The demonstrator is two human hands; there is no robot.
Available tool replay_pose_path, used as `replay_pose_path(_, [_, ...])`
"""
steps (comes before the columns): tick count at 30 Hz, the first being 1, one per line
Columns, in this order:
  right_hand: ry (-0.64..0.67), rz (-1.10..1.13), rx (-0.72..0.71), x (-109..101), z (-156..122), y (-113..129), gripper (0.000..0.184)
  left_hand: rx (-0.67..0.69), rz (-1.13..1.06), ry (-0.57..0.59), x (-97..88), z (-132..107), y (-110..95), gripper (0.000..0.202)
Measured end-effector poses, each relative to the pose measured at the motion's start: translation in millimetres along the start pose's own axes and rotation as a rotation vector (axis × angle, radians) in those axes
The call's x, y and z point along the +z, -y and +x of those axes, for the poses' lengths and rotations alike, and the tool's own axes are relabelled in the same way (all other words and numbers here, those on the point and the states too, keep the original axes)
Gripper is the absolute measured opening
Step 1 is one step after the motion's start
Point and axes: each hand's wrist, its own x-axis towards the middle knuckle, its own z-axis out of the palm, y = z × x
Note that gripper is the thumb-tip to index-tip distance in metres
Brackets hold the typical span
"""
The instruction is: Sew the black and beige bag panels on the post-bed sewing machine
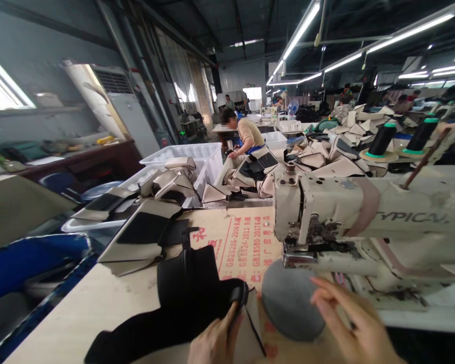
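My left hand (217, 337) is at the front middle, its fingers closed on the edge of a black and beige sewn fabric piece (187, 280), near a small black loop. The piece spreads leftward across the work table. My right hand (354, 321) is to the right, fingers stretched out and slightly bent, with nothing visibly gripped. Its fingertips overlap the right edge of a round grey disc (290, 303). Just beyond that hand stands a cream sewing machine (364, 202), its needle head above the disc.
More beige and black pieces (144, 230) lie on the table (60, 308) and in white plastic bins (208, 151). A blue-lined container (41, 253) stands at left. Black thread cones (381, 141) rise behind the machine. Another person (248, 134) bends over a pile of pieces farther back.
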Motion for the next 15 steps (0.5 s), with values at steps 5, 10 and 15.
replay_pose_path(5, [-0.102,0.323,0.324,80,27,33,0.050,0.042,0.022,-0.076,1.7,-9,-3,0.038])
replay_pose_path(10, [-0.142,0.145,0.252,91,40,21,0.025,0.025,0.024,-0.028,-5.9,6,-10,0.036])
replay_pose_path(15, [0.094,-0.241,-0.167,32,36,-10,0.015,-0.061,0.095,0.042,-23.5,32,-11,0.037])
